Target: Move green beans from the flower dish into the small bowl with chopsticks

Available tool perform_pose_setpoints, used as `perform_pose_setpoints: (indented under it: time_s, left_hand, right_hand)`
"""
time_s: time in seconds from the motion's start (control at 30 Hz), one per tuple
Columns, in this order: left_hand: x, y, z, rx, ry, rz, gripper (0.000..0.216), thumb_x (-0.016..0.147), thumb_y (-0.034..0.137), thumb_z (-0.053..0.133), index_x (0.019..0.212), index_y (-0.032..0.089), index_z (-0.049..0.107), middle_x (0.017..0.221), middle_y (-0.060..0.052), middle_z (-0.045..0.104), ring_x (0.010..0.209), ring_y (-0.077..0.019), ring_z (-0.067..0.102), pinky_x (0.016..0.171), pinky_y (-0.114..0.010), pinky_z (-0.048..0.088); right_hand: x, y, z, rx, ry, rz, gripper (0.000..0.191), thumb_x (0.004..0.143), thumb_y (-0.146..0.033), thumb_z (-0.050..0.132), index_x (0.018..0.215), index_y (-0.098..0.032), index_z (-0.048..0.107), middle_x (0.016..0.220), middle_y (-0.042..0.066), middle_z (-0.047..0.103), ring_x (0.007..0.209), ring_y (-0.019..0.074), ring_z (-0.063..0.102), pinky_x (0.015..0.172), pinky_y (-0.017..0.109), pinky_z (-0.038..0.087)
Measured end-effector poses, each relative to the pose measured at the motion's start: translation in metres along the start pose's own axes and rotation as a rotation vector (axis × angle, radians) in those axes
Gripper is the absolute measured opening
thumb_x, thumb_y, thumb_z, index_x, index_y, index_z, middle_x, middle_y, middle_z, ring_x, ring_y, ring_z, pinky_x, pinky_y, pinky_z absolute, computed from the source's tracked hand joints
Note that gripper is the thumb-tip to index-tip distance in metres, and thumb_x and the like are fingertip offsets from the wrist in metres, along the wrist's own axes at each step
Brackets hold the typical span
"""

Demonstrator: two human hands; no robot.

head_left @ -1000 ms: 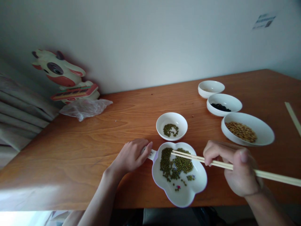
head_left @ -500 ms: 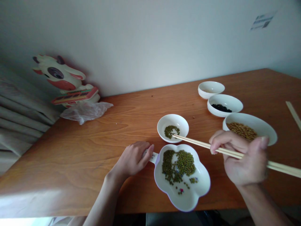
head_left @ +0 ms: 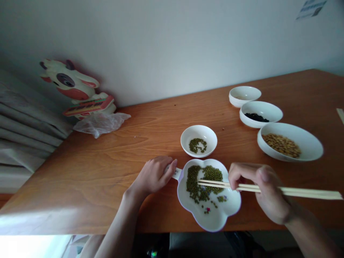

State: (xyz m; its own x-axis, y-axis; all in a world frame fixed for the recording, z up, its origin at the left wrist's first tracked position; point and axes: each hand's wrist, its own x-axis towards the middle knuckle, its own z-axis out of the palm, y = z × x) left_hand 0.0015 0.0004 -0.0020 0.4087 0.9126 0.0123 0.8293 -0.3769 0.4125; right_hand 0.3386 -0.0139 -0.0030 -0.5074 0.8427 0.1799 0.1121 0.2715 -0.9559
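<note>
My left hand is closed round the short handle of a white flower-shaped dish with a lilac rim. Green mung beans lie in the dish, mostly towards its far side. In my right hand is a pair of wooden chopsticks, their tips over the beans in the dish. Whether a bean is between the tips is too small to tell. Just behind the dish stands a small white bowl with more mung beans in it.
At the right are a white bowl of tan beans, another bowl with dark pieces, and a third bowl behind. A cow toy with a keyboard and a clear plastic bag sit at the back left, against the wall.
My right hand has brought the chopsticks' tips from the small bowl down to the flower-shaped dish. My left hand keeps its hold on the handle. The view has tilted slightly downward.
</note>
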Motion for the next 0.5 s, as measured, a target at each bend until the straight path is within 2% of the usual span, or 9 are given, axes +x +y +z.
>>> perform_pose_setpoints:
  time_s: [0.5]
  left_hand:
    - [-0.0003,-0.0004,0.0003,0.009,0.003,-0.010,0.045,0.115,0.045,0.033,0.084,0.020,0.056,0.083,-0.003,0.066,0.070,-0.0163,0.057,0.069,-0.033,0.040]
  right_hand:
    - [-0.0001,-0.0015,0.0057,0.017,-0.055,-0.006,0.074,0.106,-0.074,0.017,0.079,-0.022,0.062,0.074,0.003,0.060,0.069,0.0189,0.055,0.064,0.035,0.037]
